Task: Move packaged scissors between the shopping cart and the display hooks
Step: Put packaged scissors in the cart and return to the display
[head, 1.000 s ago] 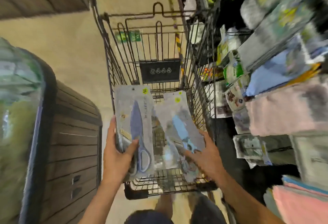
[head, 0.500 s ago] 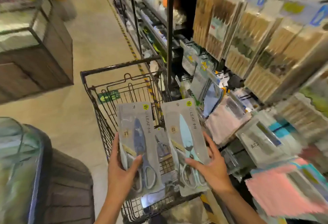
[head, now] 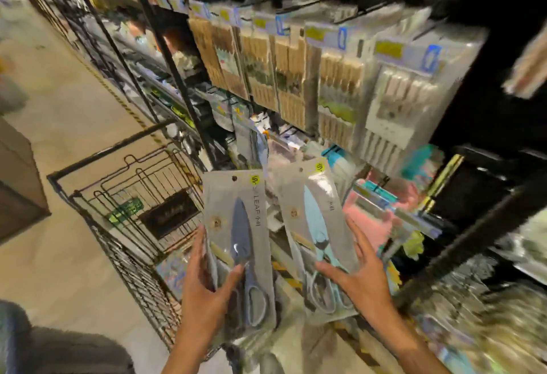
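Both packs are up, just right of the shopping cart (head: 124,196): left hand (head: 207,290) pinches the dark-blue scissors pack (head: 236,243), right hand (head: 358,276) clasps the pale-blue scissors pack (head: 313,225). Looks like the carry to the display hooks (head: 225,101), beyond the cart; next, each punched hole must meet a hook tip
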Motion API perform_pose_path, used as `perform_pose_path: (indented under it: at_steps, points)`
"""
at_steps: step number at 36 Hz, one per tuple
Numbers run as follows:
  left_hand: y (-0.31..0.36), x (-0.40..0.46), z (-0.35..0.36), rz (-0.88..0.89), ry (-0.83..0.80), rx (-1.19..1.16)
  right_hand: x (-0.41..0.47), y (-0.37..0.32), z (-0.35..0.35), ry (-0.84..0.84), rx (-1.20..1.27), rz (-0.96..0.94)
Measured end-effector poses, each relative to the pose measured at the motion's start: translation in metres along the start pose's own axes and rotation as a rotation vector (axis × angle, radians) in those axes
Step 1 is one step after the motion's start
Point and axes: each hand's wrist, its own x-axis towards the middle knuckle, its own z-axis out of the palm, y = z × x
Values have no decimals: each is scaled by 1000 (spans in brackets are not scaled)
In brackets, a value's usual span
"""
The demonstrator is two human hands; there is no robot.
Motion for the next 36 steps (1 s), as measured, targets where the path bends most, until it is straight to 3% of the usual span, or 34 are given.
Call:
perform_pose_path:
  at_steps: [18,26,36]
  points:
    - [54,-44,64,239,-588,-129,-179,-21,-82,566,14,12]
    - [67,-80,96,336,-759,-126,-259,-32,-105,807,-80,41]
    - [120,-153,143,443,-867,-211,-336,-53,-161,957,-101,-8]
